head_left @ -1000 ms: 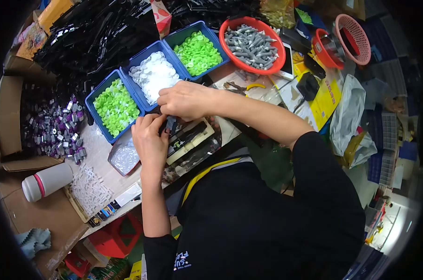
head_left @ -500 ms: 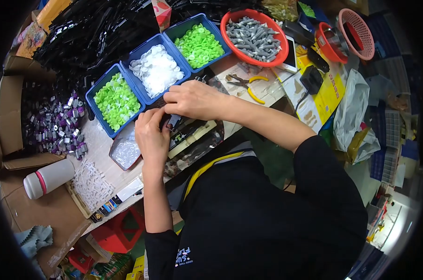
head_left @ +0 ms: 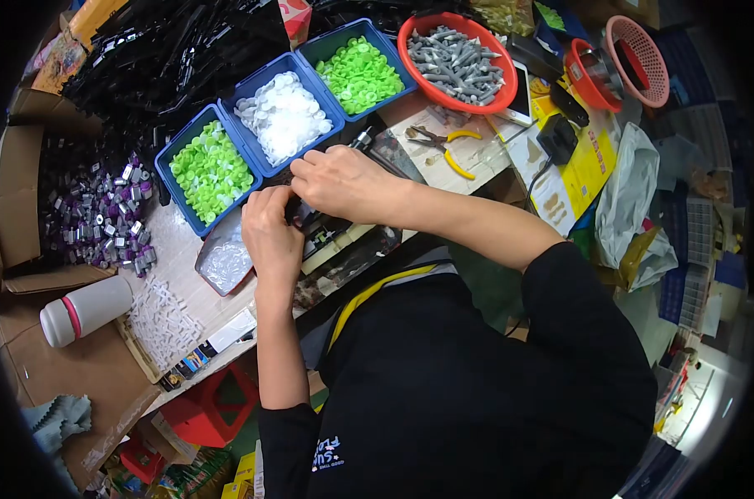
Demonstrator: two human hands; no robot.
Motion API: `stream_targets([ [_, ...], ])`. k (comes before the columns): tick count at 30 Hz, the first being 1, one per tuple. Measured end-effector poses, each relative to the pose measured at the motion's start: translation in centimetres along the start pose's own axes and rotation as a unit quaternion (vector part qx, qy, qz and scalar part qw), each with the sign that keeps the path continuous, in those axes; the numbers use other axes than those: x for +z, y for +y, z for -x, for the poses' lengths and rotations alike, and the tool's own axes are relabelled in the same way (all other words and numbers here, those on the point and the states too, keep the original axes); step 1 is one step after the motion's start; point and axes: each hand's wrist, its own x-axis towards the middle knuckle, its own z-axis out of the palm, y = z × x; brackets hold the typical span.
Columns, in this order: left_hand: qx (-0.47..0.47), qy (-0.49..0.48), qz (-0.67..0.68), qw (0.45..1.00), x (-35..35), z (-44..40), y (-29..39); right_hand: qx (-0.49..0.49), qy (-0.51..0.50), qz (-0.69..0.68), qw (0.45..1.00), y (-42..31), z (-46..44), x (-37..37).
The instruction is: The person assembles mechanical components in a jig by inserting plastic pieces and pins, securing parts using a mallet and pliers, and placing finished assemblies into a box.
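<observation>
My left hand (head_left: 271,235) and my right hand (head_left: 346,185) meet over the front edge of the workbench. The fingers of both are bent and pinched together, and what they grip is hidden behind them. Beneath the hands lies a cream-coloured strip-like fixture (head_left: 340,247) with dark parts along it. A black rod-shaped piece (head_left: 385,160) shows just beyond my right hand. Close to my fingertips stands a blue bin (head_left: 264,169) of white round plastic pieces (head_left: 282,116). To its left, another blue bin holds green round pieces (head_left: 210,173).
A third bin of green pieces (head_left: 360,75) and a red basin (head_left: 510,83) of grey pieces sit at the back. Yellow-handled pliers (head_left: 456,154) lie right. Black parts (head_left: 177,58), a box of purple-and-silver pieces (head_left: 115,212) and a white bottle (head_left: 94,309) are left.
My right hand has dropped slightly, and both hands remain close together. The dark piece between them shows less now, while the black rod beyond my right hand shows more. The view has shifted a little.
</observation>
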Motion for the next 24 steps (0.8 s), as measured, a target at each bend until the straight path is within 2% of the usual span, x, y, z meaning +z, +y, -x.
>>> stream_targets([
  [10, -0.022, -0.008, 0.019, 1.000, -0.3, 0.0, -0.1, -0.012, -0.069, 0.030, 0.997, 0.6, -1.1, -0.5],
  [19, -0.009, 0.013, 0.028, 0.999, 0.3, 0.0, 0.4, -0.007, 0.032, -0.087, 0.996, 2.6, 0.7, -0.3],
  [24, -0.025, 0.018, 0.026, 0.999, 0.8, 0.0, 0.6, 0.045, 0.053, -0.164, 0.984, 2.9, 0.8, -1.0],
])
